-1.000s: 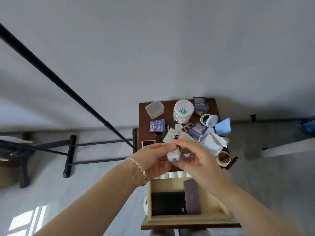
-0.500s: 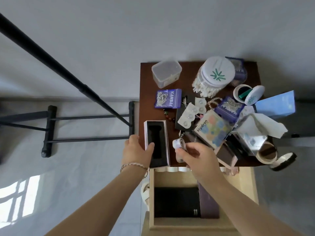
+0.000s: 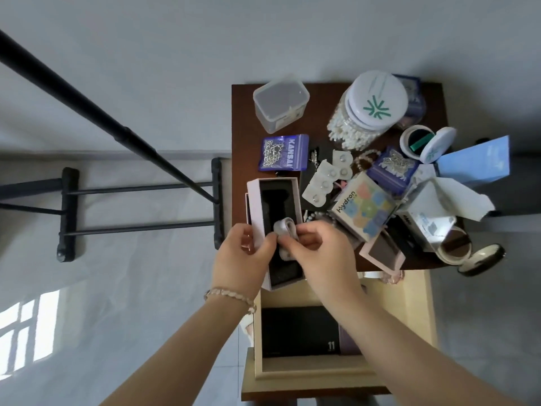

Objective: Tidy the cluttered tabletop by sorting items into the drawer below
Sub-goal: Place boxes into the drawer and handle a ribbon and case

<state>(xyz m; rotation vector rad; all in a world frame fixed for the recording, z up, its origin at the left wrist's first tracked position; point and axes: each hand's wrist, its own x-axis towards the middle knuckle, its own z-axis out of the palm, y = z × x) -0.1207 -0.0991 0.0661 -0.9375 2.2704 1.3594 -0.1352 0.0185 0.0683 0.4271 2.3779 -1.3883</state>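
1. Between the two hands, right over the open pink box (image 3: 254,206), sits a small grey band (image 3: 285,228). The right hand (image 3: 322,256) pinches it with thumb and fingers.
2. The left hand (image 3: 244,256) grips the near left side of the pink box, with its fingers curled round the wall. Its thumb is just beside the band.
3. The band is just over the black foam (image 3: 275,206) inside the box. I think it is going into the foam, but it is not lying flat in it yet.
4. The pink box lies on the near left part of the worktop (image 3: 243,118). Its near end pokes out over the drawer (image 3: 316,373).
5. The drawer is pulled open below. It holds a black box (image 3: 298,332) with a purple box (image 3: 348,341) beside it, so a little of the job looks done.
6. Lots is left. The clear tub (image 3: 279,104), the cotton bud jar (image 3: 371,112), the purple packet (image 3: 282,152), the Hydron box (image 3: 363,209) and the tape roll (image 3: 453,250) all wait on the worktop.
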